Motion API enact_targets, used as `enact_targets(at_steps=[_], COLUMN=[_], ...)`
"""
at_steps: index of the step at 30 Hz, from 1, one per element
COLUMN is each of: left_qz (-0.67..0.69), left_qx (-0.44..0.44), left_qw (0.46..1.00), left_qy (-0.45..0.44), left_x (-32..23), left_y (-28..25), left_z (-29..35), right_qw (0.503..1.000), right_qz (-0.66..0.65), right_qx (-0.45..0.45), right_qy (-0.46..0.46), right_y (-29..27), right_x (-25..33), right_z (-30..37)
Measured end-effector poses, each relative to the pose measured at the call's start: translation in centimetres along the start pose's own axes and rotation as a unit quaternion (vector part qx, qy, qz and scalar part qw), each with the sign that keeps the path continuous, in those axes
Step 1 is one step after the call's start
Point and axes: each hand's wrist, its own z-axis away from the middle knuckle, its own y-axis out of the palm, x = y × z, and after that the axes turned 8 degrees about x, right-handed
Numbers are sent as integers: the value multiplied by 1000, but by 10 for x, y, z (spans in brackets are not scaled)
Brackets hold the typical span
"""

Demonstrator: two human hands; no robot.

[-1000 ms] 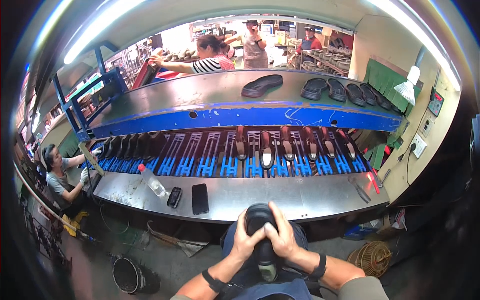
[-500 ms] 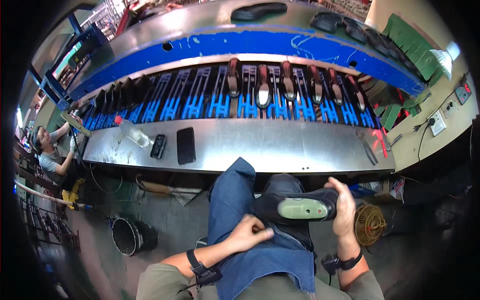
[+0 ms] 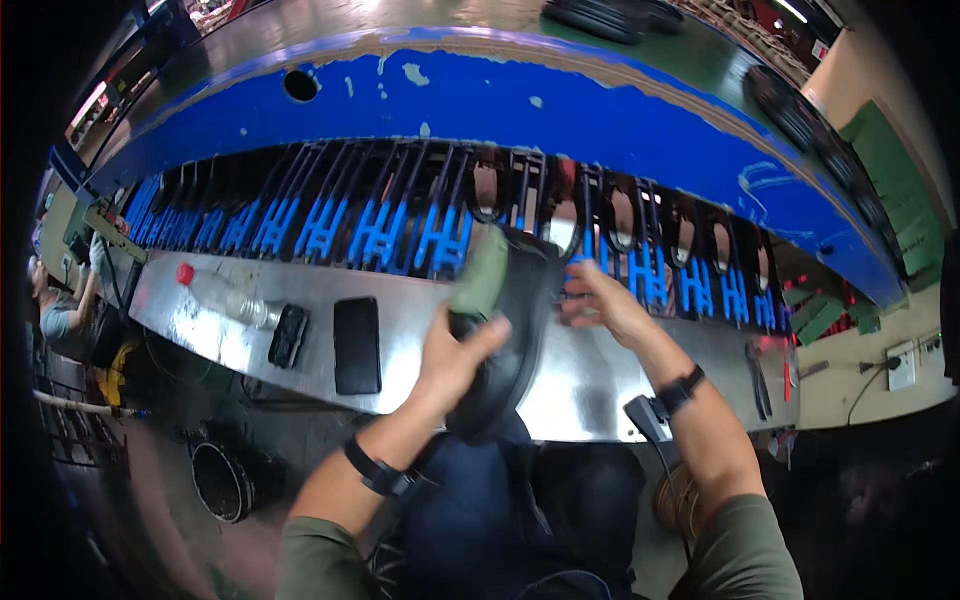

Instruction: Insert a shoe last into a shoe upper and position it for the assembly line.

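Over the front edge of the steel bench, my left hand [image 3: 455,350] grips a black shoe [image 3: 515,335] from its left side, with the thumb across it. A pale green block, like a shoe last [image 3: 483,272], shows in the shoe's opening; both are somewhat blurred. The shoe stands steeply tilted. Just to the right of it, my right hand [image 3: 605,310] has its fingers apart, with nothing seen in them. Behind the hands, several shoes [image 3: 622,218] hang soles outward on a rack with blue forked holders [image 3: 375,235].
On the steel bench [image 3: 590,390] lie a clear bottle [image 3: 225,297] with a red cap, a small black case [image 3: 289,336], a black phone [image 3: 357,345] and pliers [image 3: 758,380]. A blue beam [image 3: 450,95] spans above the rack. A black bucket [image 3: 222,480] stands on the floor at left.
The shoe has gone from my right hand above my lap to my left hand over the bench. My right hand has let go and reached forward. The view has shifted closer to the rack.
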Motion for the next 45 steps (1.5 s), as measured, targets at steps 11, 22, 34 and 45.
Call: enact_targets(at_steps=[11,22,34,45], left_qz=[-683,-426,-531,-400], left_qx=[-110,45,140,371], left_qw=[701,587,613,826], left_qy=[173,687,567,144], left_x=[82,-286,-300,25], left_y=[-275,47,79,46], left_z=[-262,-72,96,340], right_qw=[921,877,749,935], right_qz=[293,-464,462,121], right_qx=[-152,-128,-366,-131], right_qy=[-208,-6,-304,-306], right_y=[61,22,28,90], right_x=[32,-123,-109,-91], right_z=[-259,146,281,350])
